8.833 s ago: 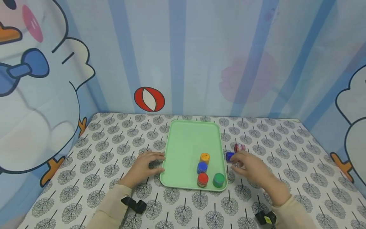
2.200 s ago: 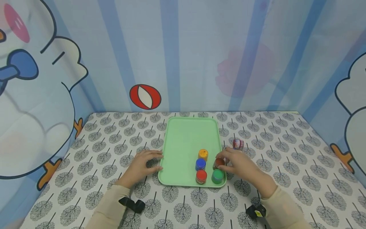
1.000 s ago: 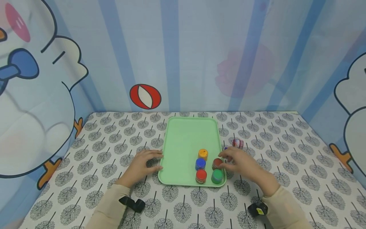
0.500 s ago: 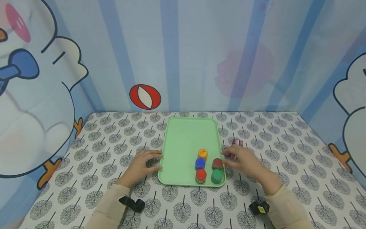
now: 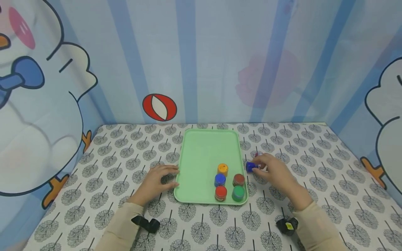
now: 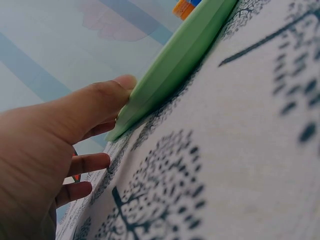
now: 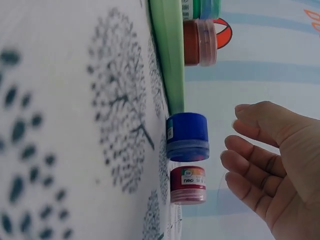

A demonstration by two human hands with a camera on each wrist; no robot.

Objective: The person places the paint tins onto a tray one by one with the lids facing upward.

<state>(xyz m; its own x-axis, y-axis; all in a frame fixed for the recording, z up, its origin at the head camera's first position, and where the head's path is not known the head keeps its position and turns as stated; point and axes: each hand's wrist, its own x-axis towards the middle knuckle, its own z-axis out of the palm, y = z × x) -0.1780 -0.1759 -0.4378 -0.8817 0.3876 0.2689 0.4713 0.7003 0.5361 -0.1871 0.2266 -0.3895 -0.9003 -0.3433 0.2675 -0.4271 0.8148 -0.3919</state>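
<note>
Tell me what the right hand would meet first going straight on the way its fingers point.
The right hand would probably meet the blue, cylindrical, plastic-looking jar lying beside the green, rectangular, plastic-looking tray, though depth is hard to judge.

In the head view the light is soft and even; both wrist views are dimmer, with the nearest tree prints point(image 7: 18, 131) blurred.

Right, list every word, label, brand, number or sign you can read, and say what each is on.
"nop" (uncertain, blurred): white label on the crimson jar; its smaller print is unreadable.
Blue jar outside the tray: label print too small.
Green jar: label print too blurred.
Nothing else legible.
</note>
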